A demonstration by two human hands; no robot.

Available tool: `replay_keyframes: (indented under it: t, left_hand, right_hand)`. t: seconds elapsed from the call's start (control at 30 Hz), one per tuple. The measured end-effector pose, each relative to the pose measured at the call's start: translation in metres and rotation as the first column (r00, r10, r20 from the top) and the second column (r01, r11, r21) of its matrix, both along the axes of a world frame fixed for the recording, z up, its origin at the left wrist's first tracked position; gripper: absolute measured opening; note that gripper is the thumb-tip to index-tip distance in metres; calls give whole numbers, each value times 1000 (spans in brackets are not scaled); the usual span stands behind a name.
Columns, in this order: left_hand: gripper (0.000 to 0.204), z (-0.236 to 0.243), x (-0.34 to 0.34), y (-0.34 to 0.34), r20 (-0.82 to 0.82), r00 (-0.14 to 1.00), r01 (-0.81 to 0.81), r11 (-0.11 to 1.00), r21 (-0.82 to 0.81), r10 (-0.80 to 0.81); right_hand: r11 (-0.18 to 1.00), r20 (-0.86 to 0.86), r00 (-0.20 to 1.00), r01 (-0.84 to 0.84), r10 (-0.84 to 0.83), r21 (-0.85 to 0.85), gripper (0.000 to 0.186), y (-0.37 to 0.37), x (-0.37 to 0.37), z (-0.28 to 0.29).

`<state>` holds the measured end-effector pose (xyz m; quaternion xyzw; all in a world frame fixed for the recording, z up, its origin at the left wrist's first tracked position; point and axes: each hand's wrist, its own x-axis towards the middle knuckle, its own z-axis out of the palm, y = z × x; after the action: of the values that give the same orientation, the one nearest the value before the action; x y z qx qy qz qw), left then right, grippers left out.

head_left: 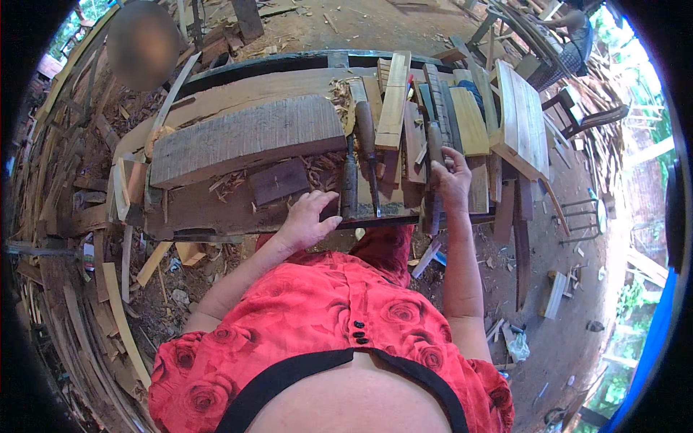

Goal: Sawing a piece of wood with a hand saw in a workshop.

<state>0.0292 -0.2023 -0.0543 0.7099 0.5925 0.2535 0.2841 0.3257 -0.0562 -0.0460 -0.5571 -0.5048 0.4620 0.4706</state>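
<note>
My left hand (309,220) rests at the front edge of the workbench (195,211), fingers stretched out and nothing in them. Just right of its fingertips lies a dark-handled tool (349,184), and beside that a chisel (366,133) with a brown wooden handle and its blade toward me. My right hand (452,179) has its fingers curled round a long, narrow chisel-like tool (434,141) with a worn wooden handle; the fingers partly hide it. A small dark wood block (279,181) lies among shavings beyond my left hand.
A thick, rough-faced timber beam (245,137) lies across the bench's left part. Pale wood strips (393,101) and a wide planed board (521,119) stand to the right. Scrap wood (72,303) heaps at the left. One person (143,47) is at the far left, another (574,36) far right.
</note>
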Motion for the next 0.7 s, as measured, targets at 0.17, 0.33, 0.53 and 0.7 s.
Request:
replay_keyframes:
  t: [0.17,0.33,0.53,0.7]
  left_hand:
    - [52,-5,2,0,-73,997,15,998,62,-10]
    - [53,1,3,0,-60,998,5,1000,-8,-6]
    - [50,-8,3,-3,-40,999,-2,998,58,5]
    - [50,-7,4,-4,-29,999,-15,997,74,17]
  right_hand:
    - [990,241,970,0,-34,139,40,-1,-7,-11]
    - [990,600,797,-17,-73,143,45,-12,-20,13]
    - [993,765,635,25,-104,115,42,-16,-29,24]
    - [890,753,579,-98,-314,446,34,-25,-29,16]
